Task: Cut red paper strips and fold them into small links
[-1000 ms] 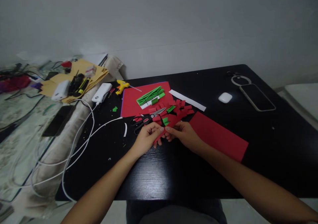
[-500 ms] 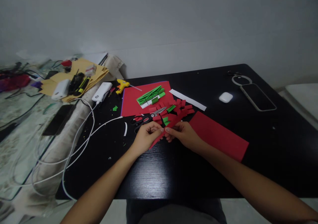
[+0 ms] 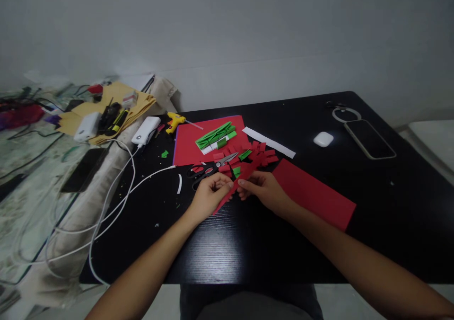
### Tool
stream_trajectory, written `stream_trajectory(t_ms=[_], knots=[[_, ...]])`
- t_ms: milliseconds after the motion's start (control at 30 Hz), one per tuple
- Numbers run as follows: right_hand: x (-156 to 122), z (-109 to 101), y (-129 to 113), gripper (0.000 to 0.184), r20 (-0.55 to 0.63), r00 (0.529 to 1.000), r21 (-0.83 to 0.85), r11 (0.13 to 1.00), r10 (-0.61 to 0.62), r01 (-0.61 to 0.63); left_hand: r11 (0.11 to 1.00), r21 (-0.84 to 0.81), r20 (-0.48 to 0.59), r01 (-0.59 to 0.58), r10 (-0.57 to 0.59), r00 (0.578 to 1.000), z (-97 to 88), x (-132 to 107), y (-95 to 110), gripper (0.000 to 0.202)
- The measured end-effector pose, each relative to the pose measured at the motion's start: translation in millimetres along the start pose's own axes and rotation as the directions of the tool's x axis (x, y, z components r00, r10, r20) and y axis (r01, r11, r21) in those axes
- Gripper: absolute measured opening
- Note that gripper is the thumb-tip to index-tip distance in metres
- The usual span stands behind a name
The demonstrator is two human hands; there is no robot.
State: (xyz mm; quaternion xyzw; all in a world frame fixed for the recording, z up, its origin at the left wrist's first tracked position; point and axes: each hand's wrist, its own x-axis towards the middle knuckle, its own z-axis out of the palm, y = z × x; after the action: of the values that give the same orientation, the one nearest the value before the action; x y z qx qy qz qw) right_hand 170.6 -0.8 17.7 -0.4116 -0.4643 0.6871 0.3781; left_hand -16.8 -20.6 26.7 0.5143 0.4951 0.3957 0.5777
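Between my hands runs a narrow red paper strip (image 3: 223,203), slanting up to the right. My left hand (image 3: 212,193) pinches its lower part. Farther up the strip, the thumb and fingers of my right hand (image 3: 260,187) are closed on it. Just beyond lie black-handled scissors (image 3: 209,168) with their blades pointing right. Small folded red paper pieces (image 3: 267,154) and a few green ones are heaped past my hands. Folded green paper strips (image 3: 216,135) rest on a red sheet (image 3: 186,145). Another red sheet (image 3: 315,194) lies beside my right forearm.
A yellow glue gun (image 3: 174,121) and a white power bank (image 3: 146,129) with cables stand at the left back. A white paper strip (image 3: 269,141) lies behind the heap. To the right are a white earbud case (image 3: 323,139) and a phone (image 3: 369,139).
My right hand has shifted slightly right along the red paper strip, and the gap between my thumbs has widened. My left hand stays nearly in place.
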Motion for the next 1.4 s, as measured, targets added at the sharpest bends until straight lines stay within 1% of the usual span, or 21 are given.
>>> stream_trajectory(t_ms=[267, 533, 633, 800, 933, 1100, 1167, 1300, 1400], knots=[[-0.4, 0.5, 3.4, 0.034, 0.04, 0.999, -0.004, 1.0, -0.006, 0.007, 0.99, 0.111, -0.009, -0.083, 0.084, 0.996, -0.9, -1.6, 0.1, 0.02], [-1.2, 2.3, -1.0, 0.036, 0.075, 0.997, -0.022, 0.999, -0.028, 0.03, 0.986, 0.122, -0.011, -0.114, 0.116, 0.993, -0.9, -0.9, -1.9, 0.018], [-2.5, 3.4, -2.9, 0.035, 0.048, 0.998, -0.042, 0.998, -0.039, 0.041, 0.979, 0.157, -0.02, -0.131, 0.136, 0.991, -0.4, -2.3, -1.6, 0.018], [-3.7, 5.6, -2.6, 0.032, -0.025, 0.995, -0.081, 0.992, -0.095, 0.093, 0.971, 0.179, -0.013, -0.159, 0.164, 0.986, 2.7, -5.5, -2.1, 0.02], [-2.7, 2.4, -5.6, 0.031, -0.053, 0.995, -0.103, 0.991, -0.09, 0.085, 0.961, 0.211, -0.004, -0.178, 0.183, 0.983, 3.6, -6.1, -3.1, 0.019], [-1.3, -3.9, -13.1, 0.034, -0.128, 0.988, -0.111, 0.991, -0.088, 0.074, 0.953, 0.245, -0.033, -0.176, 0.19, 0.981, 2.9, -5.7, -1.0, 0.017], [-1.6, -2.9, -11.8, 0.035, -0.129, 0.988, -0.119, 0.99, -0.088, 0.072, 0.953, 0.25, -0.034, -0.172, 0.186, 0.982, 3.1, -5.3, -0.5, 0.017], [-3.3, 4.1, -3.0, 0.034, -0.076, 0.995, -0.129, 0.99, -0.07, 0.059, 0.96, 0.225, -0.028, -0.169, 0.18, 0.983, 4.0, -4.6, -2.3, 0.02], [-4.1, 6.7, -0.4, 0.036, -0.066, 0.996, -0.142, 0.988, -0.067, 0.057, 0.962, 0.215, -0.024, -0.166, 0.175, 0.984, 4.2, -4.5, -4.0, 0.02]])
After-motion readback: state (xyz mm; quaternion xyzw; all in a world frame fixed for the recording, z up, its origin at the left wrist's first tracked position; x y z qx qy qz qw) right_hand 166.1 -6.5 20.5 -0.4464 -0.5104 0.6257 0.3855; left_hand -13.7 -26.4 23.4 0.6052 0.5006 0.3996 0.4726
